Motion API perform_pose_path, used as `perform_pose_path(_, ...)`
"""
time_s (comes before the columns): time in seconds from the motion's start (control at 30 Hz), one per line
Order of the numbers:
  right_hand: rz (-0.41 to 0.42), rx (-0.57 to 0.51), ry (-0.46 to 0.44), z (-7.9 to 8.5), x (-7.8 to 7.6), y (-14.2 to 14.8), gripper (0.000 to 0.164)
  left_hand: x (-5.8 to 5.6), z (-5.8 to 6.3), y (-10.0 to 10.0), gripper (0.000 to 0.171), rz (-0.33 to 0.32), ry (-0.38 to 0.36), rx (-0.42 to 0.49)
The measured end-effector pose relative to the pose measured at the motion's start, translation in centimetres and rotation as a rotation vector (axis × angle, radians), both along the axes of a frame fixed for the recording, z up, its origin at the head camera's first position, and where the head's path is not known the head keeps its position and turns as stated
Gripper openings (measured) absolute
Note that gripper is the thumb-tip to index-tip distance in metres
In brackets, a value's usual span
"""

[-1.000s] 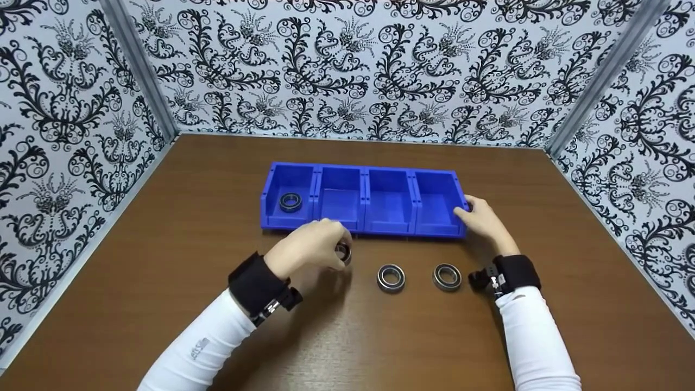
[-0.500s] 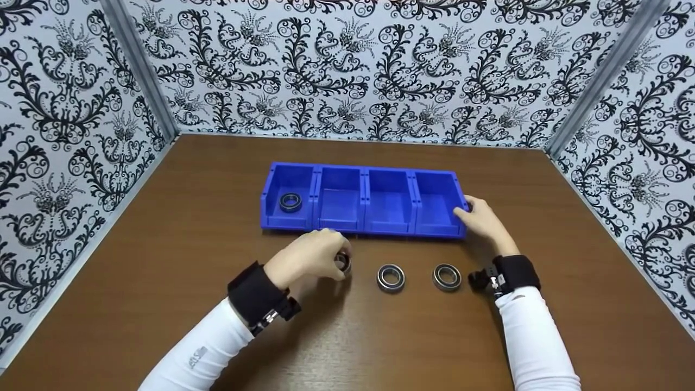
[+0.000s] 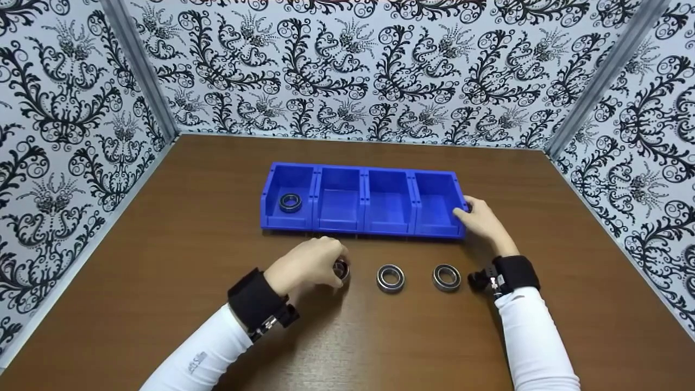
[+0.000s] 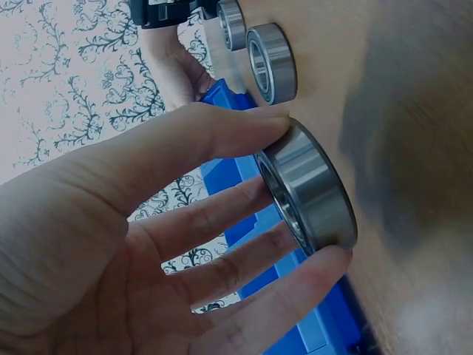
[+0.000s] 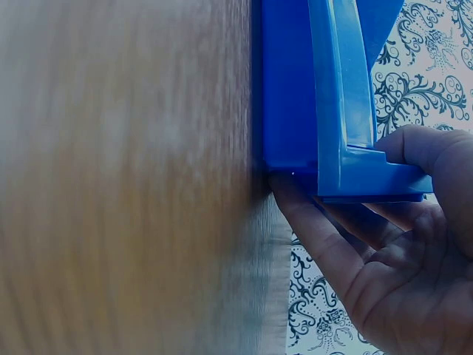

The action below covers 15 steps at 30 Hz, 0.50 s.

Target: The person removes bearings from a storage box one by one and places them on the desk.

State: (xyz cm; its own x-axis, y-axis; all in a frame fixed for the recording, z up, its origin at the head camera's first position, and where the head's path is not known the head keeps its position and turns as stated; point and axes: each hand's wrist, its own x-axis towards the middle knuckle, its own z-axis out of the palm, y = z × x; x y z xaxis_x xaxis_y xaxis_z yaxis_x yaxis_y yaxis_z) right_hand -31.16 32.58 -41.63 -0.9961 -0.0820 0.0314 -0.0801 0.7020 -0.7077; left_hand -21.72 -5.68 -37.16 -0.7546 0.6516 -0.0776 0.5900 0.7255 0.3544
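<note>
My left hand (image 3: 309, 265) pinches a steel ball bearing (image 4: 314, 188) by its rim, between thumb and fingers. In the left wrist view the bearing is tilted close to the tabletop; I cannot tell whether it touches. Just beyond that hand stands a blue four-part storage bin (image 3: 339, 225). My right hand (image 3: 485, 221) grips the bin's right side wall, thumb inside and fingers outside, as the right wrist view shows. Another bearing (image 3: 290, 203) lies flat in the leftmost compartment. The other compartments hold nothing visible.
Two more bearings, one in the middle (image 3: 391, 278) and one further right (image 3: 447, 277), lie flat on the brown table (image 3: 163, 260) in front of the bin. Patterned walls (image 3: 347, 70) close off the back and both sides.
My left hand has moved down and away from the bin, toward the table's near side, with the bearing in its fingers. The right hand and the bin have stayed in place.
</note>
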Motion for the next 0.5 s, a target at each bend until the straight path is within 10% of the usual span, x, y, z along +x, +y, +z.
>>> perform_pose_path(0.5,0.004,-0.018,-0.007,0.13,0.03,0.02,0.050,0.05,-0.96,0.13,0.031,0.017,-0.021,0.006)
